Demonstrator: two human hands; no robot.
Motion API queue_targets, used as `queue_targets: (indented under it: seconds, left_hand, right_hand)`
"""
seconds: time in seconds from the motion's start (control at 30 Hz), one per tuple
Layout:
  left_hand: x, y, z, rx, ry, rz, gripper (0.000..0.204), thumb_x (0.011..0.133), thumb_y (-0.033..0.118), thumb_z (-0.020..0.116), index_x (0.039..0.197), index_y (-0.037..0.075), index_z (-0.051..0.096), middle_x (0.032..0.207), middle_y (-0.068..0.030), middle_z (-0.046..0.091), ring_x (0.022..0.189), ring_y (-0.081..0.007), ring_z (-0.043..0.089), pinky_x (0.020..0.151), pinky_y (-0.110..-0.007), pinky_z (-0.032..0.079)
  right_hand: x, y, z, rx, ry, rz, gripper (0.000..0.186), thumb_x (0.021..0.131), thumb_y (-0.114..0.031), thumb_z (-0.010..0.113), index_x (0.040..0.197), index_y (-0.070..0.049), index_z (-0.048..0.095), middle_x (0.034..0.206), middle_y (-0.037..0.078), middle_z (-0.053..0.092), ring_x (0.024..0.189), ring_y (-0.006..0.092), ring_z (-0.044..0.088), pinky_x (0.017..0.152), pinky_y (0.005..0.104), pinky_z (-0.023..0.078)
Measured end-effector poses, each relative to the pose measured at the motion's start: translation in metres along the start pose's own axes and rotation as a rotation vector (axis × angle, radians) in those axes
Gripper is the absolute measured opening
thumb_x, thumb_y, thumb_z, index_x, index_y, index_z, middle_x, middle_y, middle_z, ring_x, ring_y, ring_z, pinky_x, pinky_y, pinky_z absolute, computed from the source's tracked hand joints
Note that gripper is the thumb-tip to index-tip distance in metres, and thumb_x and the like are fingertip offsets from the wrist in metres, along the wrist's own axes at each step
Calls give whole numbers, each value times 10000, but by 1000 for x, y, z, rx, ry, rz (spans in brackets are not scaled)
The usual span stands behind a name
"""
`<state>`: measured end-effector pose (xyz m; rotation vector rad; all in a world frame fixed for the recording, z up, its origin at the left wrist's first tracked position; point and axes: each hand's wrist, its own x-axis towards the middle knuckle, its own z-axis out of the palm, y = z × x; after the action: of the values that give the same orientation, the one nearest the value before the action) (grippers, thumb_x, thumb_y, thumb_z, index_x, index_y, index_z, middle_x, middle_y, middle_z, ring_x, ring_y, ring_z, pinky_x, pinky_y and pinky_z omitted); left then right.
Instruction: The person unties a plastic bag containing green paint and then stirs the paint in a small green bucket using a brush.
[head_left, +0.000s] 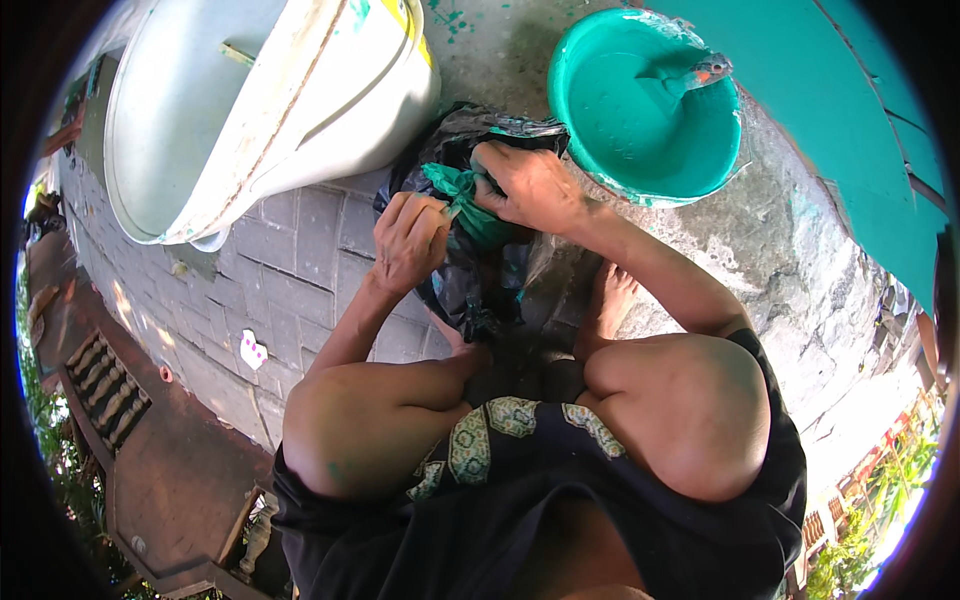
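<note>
I squat over a black plastic bag (462,285) that stands on the ground between my feet. A green, crumpled plastic bag (486,230) shows in its mouth. My left hand (410,243) pinches the near left side of the green bag's gathered top. On the other side my right hand (528,188) grips the same top, its fingers curled in. The two hands are a short way apart with the twisted green plastic between them. What the green bag contains is hidden.
A teal bowl (562,110) of teal paint, a paintbrush (708,70) leaning in it, stands at the far right of the bags. A large white bucket (350,110) lies tilted at the left. Grey paving (300,240) runs beneath, with rough concrete (800,250) at the right.
</note>
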<state>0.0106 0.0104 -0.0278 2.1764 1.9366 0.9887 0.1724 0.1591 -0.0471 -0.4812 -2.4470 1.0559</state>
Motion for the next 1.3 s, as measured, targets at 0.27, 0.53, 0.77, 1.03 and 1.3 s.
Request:
queue_targets:
  seconds: [0.27,0.53,0.77,1.03,1.3]
  left_hand:
    - [-4,9,0,-123,42,-70,188,783,-26,751,926,37,646,1030,-94,713,889,-264,721,731,-318,581]
    - [-3,12,3,-175,140,-290,205,776,-29,780,941,32,675,911,-93,735,769,-222,731,655,-283,571]
    - [4,11,-2,-148,96,-342,200,764,-32,787,938,30,711,892,-100,733,704,-210,717,618,-284,560]
    - [5,10,-4,-114,102,-307,190,744,-26,780,913,46,731,902,-99,730,731,-238,717,637,-299,569]
    - [3,10,-7,-146,48,-333,178,740,-28,774,889,50,715,898,-88,727,734,-245,712,640,-304,566]
  right_hand:
    - [4,3,12,156,-8,29,217,764,-69,723,894,-31,554,820,146,626,722,358,659,613,427,534]
    - [4,-13,-5,359,8,61,181,737,-29,729,863,-20,600,812,112,615,652,248,634,597,355,523]
    - [1,-22,-7,406,3,159,163,761,-63,742,849,-9,615,787,137,652,685,298,671,622,385,545]
    - [2,-25,0,449,11,106,175,811,-37,736,964,-24,652,817,95,644,680,201,643,616,323,527]
    - [5,-12,-5,282,-35,-110,315,827,-3,725,1132,-77,692,982,88,663,853,297,683,703,365,574]
